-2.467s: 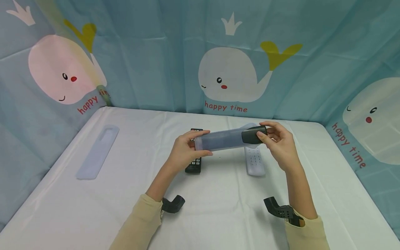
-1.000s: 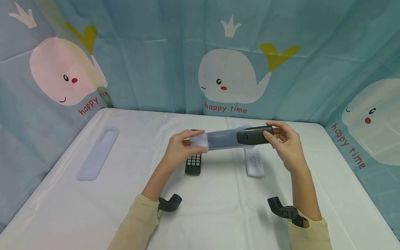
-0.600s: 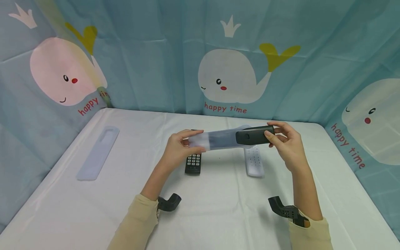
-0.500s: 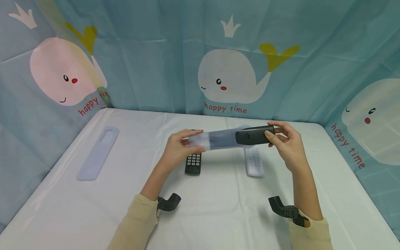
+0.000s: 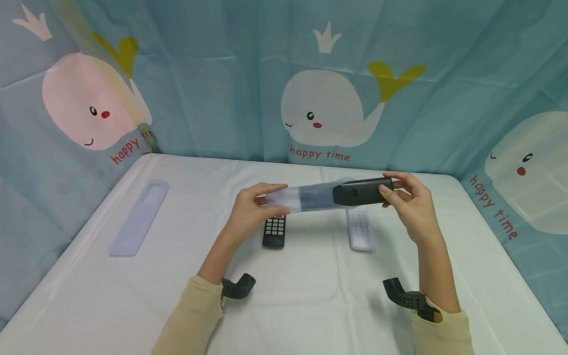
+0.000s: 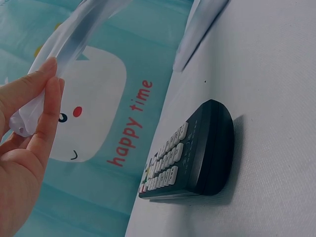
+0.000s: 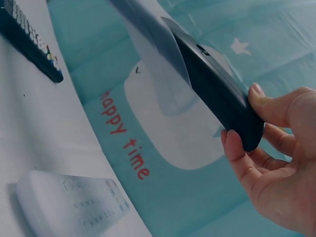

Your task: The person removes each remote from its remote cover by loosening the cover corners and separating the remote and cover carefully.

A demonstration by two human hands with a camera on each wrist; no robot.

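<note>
Above the table, a black remote control (image 5: 361,192) sticks partly out of a translucent silicone sleeve (image 5: 286,199). My right hand (image 5: 410,207) pinches the bare right end of that remote between thumb and fingers. At the other end, my left hand (image 5: 250,209) pinches the closed tip of the sleeve, thumb below and fingers above in the head view. The remote's inner part shows dimly through the sleeve. In the right wrist view, the sleeve's loose flap (image 7: 173,94) hangs beside the black remote (image 7: 217,89). The remote's keys are hidden from the head camera.
On the white tablecloth (image 5: 310,296), a second black remote (image 5: 274,232) lies partly behind my left hand. A white remote (image 5: 360,228), seemingly in a clear cover, lies below the held one. Far left is another translucent sleeve (image 5: 139,217). A blue whale-print curtain (image 5: 213,98) hangs behind.
The black remote has slid rightward out of the sleeve, so much more of it shows. My right hand has moved right, my left hand slightly left, drawing them apart.
</note>
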